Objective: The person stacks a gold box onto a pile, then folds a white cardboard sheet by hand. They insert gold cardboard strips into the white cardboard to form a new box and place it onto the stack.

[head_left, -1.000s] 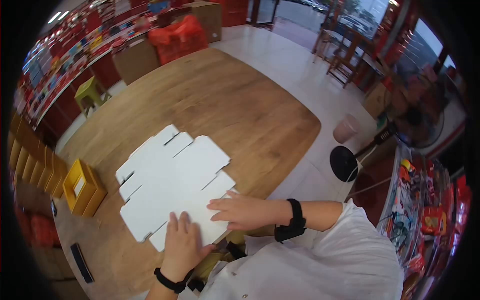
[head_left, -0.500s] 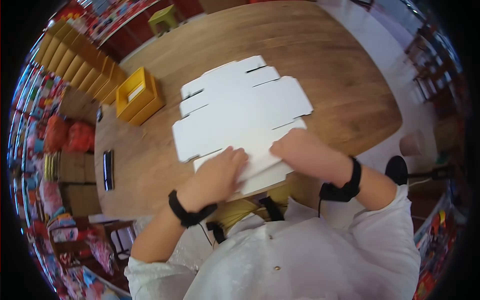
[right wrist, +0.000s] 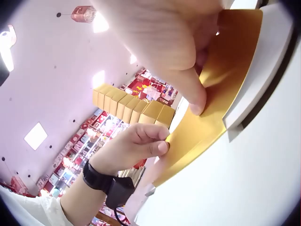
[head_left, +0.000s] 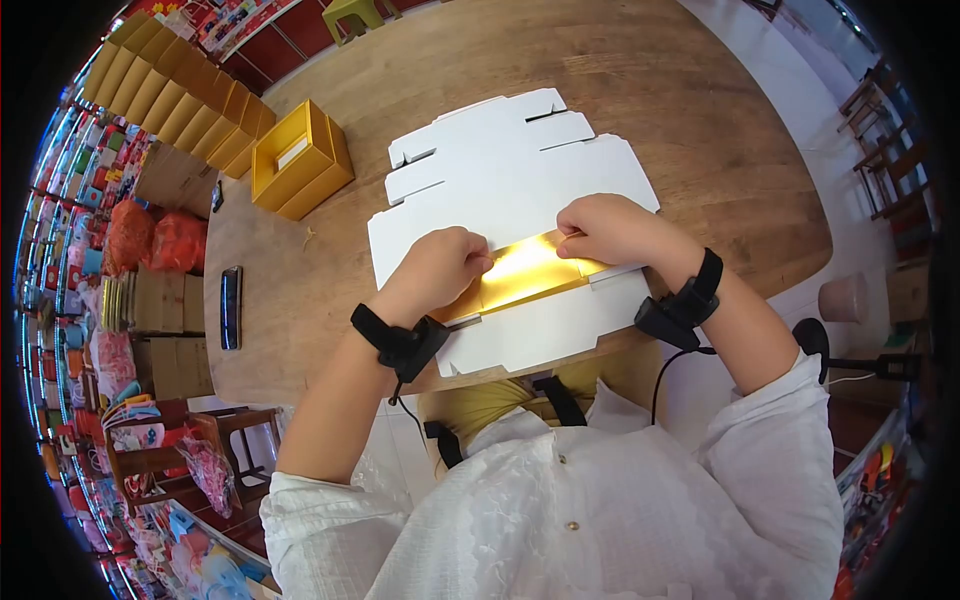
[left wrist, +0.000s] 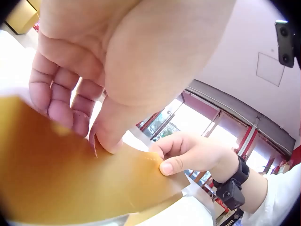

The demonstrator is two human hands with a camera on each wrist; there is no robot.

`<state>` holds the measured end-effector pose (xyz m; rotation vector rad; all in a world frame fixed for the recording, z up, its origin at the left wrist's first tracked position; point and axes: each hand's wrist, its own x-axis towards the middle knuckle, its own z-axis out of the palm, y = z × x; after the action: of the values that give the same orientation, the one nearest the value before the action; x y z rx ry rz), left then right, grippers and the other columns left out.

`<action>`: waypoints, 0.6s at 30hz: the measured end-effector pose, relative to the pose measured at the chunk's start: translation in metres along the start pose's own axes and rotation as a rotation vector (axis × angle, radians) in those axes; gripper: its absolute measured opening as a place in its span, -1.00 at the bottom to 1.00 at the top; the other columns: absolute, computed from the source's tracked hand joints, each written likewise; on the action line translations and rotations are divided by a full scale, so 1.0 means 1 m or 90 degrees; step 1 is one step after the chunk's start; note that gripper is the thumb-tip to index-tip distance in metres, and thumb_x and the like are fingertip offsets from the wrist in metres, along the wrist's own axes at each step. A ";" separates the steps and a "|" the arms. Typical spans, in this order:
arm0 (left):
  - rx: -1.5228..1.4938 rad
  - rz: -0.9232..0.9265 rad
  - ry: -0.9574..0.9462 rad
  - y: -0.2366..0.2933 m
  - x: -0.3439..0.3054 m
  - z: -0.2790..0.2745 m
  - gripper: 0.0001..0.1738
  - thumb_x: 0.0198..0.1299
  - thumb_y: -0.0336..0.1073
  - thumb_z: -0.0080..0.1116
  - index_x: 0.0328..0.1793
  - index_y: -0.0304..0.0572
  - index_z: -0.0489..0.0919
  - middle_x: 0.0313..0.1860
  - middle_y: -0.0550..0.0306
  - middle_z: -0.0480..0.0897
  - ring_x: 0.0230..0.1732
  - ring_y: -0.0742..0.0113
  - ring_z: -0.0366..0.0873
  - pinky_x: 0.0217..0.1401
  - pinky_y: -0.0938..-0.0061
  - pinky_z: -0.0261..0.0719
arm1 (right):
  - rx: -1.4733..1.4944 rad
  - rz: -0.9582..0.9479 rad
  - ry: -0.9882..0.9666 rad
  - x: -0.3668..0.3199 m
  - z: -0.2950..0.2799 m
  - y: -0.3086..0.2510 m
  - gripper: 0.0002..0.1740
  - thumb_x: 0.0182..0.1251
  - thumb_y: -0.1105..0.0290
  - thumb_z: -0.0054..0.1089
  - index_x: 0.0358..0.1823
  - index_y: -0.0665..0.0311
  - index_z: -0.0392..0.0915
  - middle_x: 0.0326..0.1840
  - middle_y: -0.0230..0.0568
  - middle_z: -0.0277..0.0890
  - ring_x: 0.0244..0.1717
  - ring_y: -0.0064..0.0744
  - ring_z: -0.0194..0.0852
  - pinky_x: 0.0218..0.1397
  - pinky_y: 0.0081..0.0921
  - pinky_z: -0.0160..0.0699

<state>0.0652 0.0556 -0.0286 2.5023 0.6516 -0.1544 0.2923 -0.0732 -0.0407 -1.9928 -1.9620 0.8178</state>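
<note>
Left hand (head_left: 436, 268) and right hand (head_left: 617, 230) pinch the gold flap (head_left: 527, 272) between them; its white cardboard sheet (head_left: 500, 180) lies beneath both, on the bench (head_left: 700, 110). Risk: uneven pull could skew the flap; hard thumb pressure could crease it.

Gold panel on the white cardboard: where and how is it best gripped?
The gold panel is probably best pinched along its far edge, from above, thumbs on the gold face: that edge is raised off the white cardboard, and the left hand and right hand pinch it.
</note>
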 end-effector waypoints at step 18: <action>0.418 0.279 0.090 0.029 -0.038 0.036 -0.69 0.19 -0.38 0.14 0.04 -0.36 0.53 0.02 -0.07 0.64 -0.08 0.11 0.66 -0.08 0.37 0.70 | -0.195 -0.223 0.305 -0.056 0.029 -0.031 -0.75 0.04 0.34 0.37 -0.33 0.17 0.45 -0.30 -0.29 0.45 -0.17 -0.28 0.48 -0.11 -0.31 0.38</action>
<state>0.0464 -0.0006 -0.0357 3.2429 0.0822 -0.0265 0.2537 -0.1321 -0.0358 -1.6944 -2.1243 -0.0461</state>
